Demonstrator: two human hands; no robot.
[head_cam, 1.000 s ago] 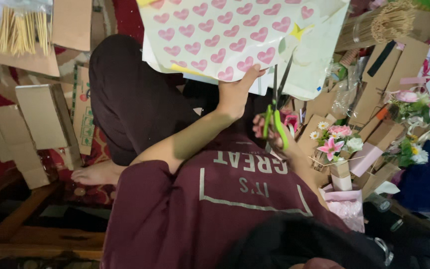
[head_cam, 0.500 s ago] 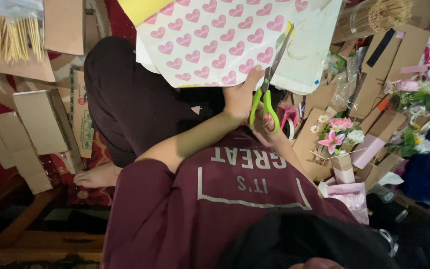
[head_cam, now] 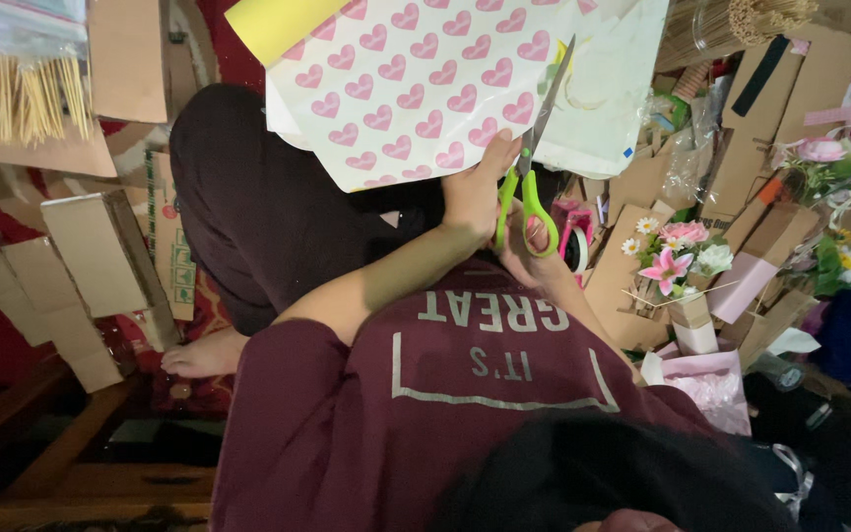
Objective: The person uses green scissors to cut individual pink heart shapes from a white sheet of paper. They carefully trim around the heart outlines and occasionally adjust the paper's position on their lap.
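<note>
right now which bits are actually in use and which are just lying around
In use:
- heart-print paper, held at its lower edge by the left hand
- green-handled scissors, in the right hand, blades at the paper's right edge

Lying about:
- artificial flowers
- cardboard boxes
- bag of wooden sticks
- tape dispenser

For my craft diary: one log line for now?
left hand: holds heart paper | right hand: green scissors, cutting | nearby: flowers

right side crowded: cardboard pieces [head_cam: 642,266], artificial flowers [head_cam: 677,258], tape roll [head_cam: 573,241]; left over dark trouser lap [head_cam: 258,207] open.
</note>
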